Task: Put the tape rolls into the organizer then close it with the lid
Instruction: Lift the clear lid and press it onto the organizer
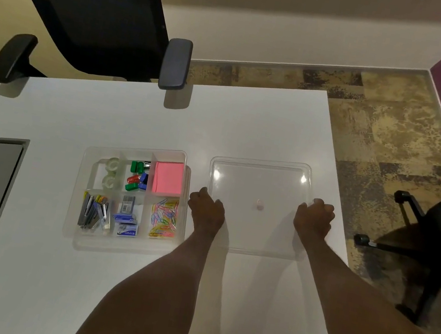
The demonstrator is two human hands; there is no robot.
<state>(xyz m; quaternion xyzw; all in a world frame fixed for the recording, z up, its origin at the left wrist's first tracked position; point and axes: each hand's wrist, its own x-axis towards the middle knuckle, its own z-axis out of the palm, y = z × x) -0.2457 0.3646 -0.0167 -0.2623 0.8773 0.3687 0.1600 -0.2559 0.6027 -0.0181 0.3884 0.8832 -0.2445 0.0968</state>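
**Hands take the lid by its sides**

The left hand and right hand each clasp an edge of the clear lid, which lies just right of the organizer. Both tape rolls sit in its far-left compartment. Closing is in hand: next, lift, carry left, align the corners.

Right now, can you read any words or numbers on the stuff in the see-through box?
No text here can be read for sure.
Small blue and white boxes in the organizer: printed labels, too small and blurred to read.
Grey card above them: fine print, unreadable.
Pink notes: no writing visible.
Lid: a tiny pinkish mark at its middle, no letters I can make out.
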